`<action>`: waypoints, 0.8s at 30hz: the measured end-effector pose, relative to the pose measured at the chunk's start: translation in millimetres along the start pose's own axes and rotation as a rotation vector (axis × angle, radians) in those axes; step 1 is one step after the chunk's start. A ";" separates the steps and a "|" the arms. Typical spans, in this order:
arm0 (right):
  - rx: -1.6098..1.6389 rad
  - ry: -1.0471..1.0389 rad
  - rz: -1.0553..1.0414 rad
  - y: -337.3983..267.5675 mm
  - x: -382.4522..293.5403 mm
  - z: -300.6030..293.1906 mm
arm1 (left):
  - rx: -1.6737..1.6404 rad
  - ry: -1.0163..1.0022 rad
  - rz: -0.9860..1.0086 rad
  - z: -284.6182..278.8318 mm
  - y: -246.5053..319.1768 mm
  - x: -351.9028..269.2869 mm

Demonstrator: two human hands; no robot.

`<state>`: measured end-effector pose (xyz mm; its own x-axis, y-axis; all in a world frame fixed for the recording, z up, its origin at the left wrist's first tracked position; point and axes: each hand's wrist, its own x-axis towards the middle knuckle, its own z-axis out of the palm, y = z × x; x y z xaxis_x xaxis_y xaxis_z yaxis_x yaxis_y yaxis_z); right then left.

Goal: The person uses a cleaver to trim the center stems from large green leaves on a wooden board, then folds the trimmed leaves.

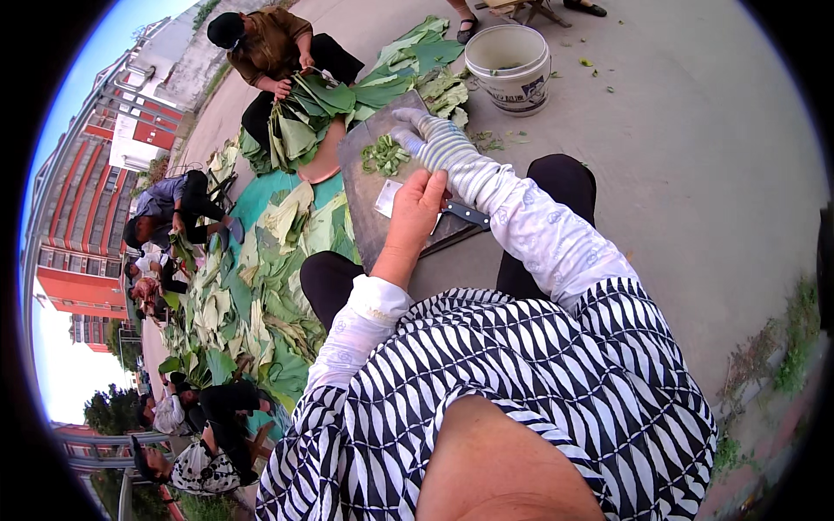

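Note:
My left hand [417,203], bare, pinches the wrist part of the striped knit glove [449,146] on my right hand [438,144]. The gloved fingers are spread over the worn dark board [355,156], with nothing seen in them. Cut green leaf strips [384,156] lie in a small heap on the board, just left of the gloved fingers. Below my hands rests a cleaver [466,215] with a black riveted handle pointing right. Its broad metal blade is partly hidden under my left hand, and a corner with a hole shows at the left.
A white plastic bucket [508,71] stands beyond the board on the right. Large green leaves [260,280] cover a green sheet [257,195] at the left. A person [273,58] across from me handles leaves over a reddish round surface [324,156]. Several other people sit farther left.

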<state>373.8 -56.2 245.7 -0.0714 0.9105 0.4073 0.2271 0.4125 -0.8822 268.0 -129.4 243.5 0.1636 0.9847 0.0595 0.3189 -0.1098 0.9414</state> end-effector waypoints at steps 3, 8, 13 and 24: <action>0.043 -0.145 0.005 7.1 -2.1 5.8 | 0.158 -0.035 0.160 -4.6 -8.8 -5.4; 0.047 -0.403 -0.032 66.2 -3.4 61.9 | 0.452 -0.211 0.258 -26.8 -22.4 -20.4; -0.582 -0.627 -0.231 7.5 -34.2 82.0 | 0.107 -0.288 -0.150 -101.5 -69.8 -52.9; -0.372 -0.128 0.344 39.4 -42.3 176.3 | -0.232 0.841 -0.332 -452.7 -329.9 -131.4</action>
<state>214.5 -73.2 152.0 -0.0449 0.9974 0.0561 0.5862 0.0718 -0.8070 -281.4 -161.4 75.3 -0.6608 0.7453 -0.0887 0.0191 0.1348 0.9907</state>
